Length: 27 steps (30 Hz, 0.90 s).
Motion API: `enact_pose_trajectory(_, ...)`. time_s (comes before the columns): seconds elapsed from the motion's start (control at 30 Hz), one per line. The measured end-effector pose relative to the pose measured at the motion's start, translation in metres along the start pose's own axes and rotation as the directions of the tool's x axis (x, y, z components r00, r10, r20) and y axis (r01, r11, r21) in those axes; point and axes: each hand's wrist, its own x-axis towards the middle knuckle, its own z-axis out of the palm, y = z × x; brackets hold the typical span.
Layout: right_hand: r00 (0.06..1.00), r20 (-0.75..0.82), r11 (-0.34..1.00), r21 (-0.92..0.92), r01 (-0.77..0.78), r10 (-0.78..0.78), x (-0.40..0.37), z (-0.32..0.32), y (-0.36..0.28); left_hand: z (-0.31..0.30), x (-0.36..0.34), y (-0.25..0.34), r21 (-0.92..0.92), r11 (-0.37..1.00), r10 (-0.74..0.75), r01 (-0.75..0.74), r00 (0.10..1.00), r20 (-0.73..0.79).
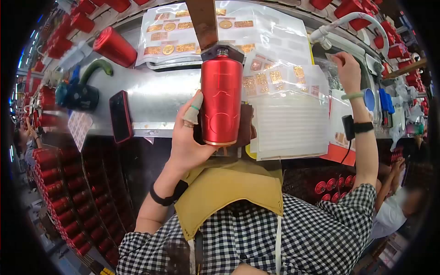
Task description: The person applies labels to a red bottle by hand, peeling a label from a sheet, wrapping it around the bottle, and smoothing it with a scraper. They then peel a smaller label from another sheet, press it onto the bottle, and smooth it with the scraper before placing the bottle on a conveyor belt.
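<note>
My left hand (188,137) is wrapped round the lower side of a shiny red metal canister (222,101), with a pale finger cover on one finger. Faint outlines mark the canister's front, and its neck end meets a dark fixture (223,51) on a brown bar (201,20). Out to the right, my right hand (347,72) is pinched near a white curved pipe (327,34); a small pale piece seems to be at its fingertips, too small to name. Sheets of gold stickers (275,78) lie right of the canister, on white backing sheets (291,123).
More gold sticker sheets (183,36) lie at the back of the metal bench (156,91). A phone (120,117), a dark green mug (82,94) and another red canister (115,47) are on the left. Stacked red canisters (68,197) fill the lower left. A co-worker (394,211) is at lower right.
</note>
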Motion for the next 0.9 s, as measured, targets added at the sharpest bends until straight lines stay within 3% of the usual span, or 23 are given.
enact_pose_trajectory(0.03, 0.983, -0.087, 0.974, 0.147, 0.172, -0.160, -0.003, -0.010, -0.026, 0.000, -0.002, -0.003, -0.004, 1.000, -0.001, 0.001, 1.000, 0.000)
enact_pose_trajectory(0.1, 0.964, -0.097, 0.931, 0.249, 0.265, -0.249, -0.015, -0.031, -0.089, 0.005, -0.001, -0.002, -0.112, 0.990, -0.084, 0.089, 0.995, 0.050)
enact_pose_trajectory(0.17, 0.948, -0.068, 0.873, 0.372, 0.314, -0.312, -0.030, -0.050, -0.147, 0.007, 0.000, -0.002, -0.146, 0.986, -0.076, 0.085, 0.995, 0.063)
enact_pose_trajectory(0.23, 0.938, 0.024, 0.827, 0.481, 0.292, -0.346, -0.044, -0.072, -0.196, 0.002, 0.004, 0.001, -0.178, 0.980, -0.072, 0.085, 0.994, 0.078)
enact_pose_trajectory(0.3, 0.909, 0.082, 0.744, 0.606, 0.280, -0.409, -0.048, -0.085, -0.221, -0.011, 0.018, 0.012, -0.236, 0.954, -0.114, 0.184, 0.953, 0.280)
enact_pose_trajectory(0.33, 0.889, 0.141, 0.719, 0.649, 0.250, -0.436, -0.049, -0.087, -0.230, -0.014, 0.021, 0.013, -0.396, 0.873, -0.155, 0.285, 0.932, 0.329)
enact_pose_trajectory(0.37, 0.864, 0.195, 0.692, 0.688, 0.216, -0.464, -0.050, -0.086, -0.238, -0.015, 0.027, 0.016, -0.397, 0.873, -0.154, 0.285, 0.931, 0.329)
enact_pose_trajectory(0.4, 0.839, 0.188, 0.654, 0.719, 0.236, -0.510, -0.050, -0.083, -0.245, -0.014, 0.037, 0.020, -0.524, 0.781, -0.202, 0.340, 0.931, 0.303)
enact_pose_trajectory(0.43, 0.839, 0.189, 0.654, 0.719, 0.236, -0.510, -0.049, -0.075, -0.250, -0.013, 0.043, 0.020, -0.640, 0.668, -0.254, 0.379, 0.925, 0.283)
enact_pose_trajectory(0.5, 0.819, 0.247, 0.711, 0.658, 0.250, -0.517, -0.047, -0.058, -0.257, -0.006, 0.047, 0.012, -0.605, 0.718, -0.252, 0.344, 0.939, 0.235)
enact_pose_trajectory(0.57, 0.821, 0.291, 0.743, 0.633, 0.220, -0.492, -0.045, -0.046, -0.260, 0.002, 0.055, 0.017, -0.628, 0.649, -0.357, 0.429, 0.901, 0.245)
enact_pose_trajectory(0.63, 0.844, 0.254, 0.758, 0.605, 0.242, -0.472, -0.047, -0.030, -0.263, 0.002, 0.059, 0.013, -0.576, 0.682, -0.348, 0.450, 0.893, 0.285)
enact_pose_trajectory(0.7, 0.872, 0.192, 0.770, 0.578, 0.270, -0.450, -0.046, -0.015, -0.268, 0.004, 0.060, 0.010, -0.643, 0.605, -0.350, 0.470, 0.882, 0.315)
enact_pose_trajectory(0.77, 0.912, 0.197, 0.765, 0.622, 0.166, -0.358, -0.047, -0.009, -0.270, 0.004, 0.059, 0.008, -0.637, 0.620, -0.343, 0.458, 0.888, 0.305)
enact_pose_trajectory(0.8, 0.902, 0.302, 0.750, 0.660, 0.037, -0.310, -0.046, -0.009, -0.271, 0.003, 0.059, 0.007, -0.643, 0.598, -0.356, 0.479, 0.877, 0.323)
enact_pose_trajectory(0.9, 0.921, 0.319, 0.690, 0.720, -0.082, -0.223, -0.051, -0.001, -0.275, 0.003, 0.058, 0.001, -0.621, 0.610, -0.363, 0.492, 0.870, 0.333)
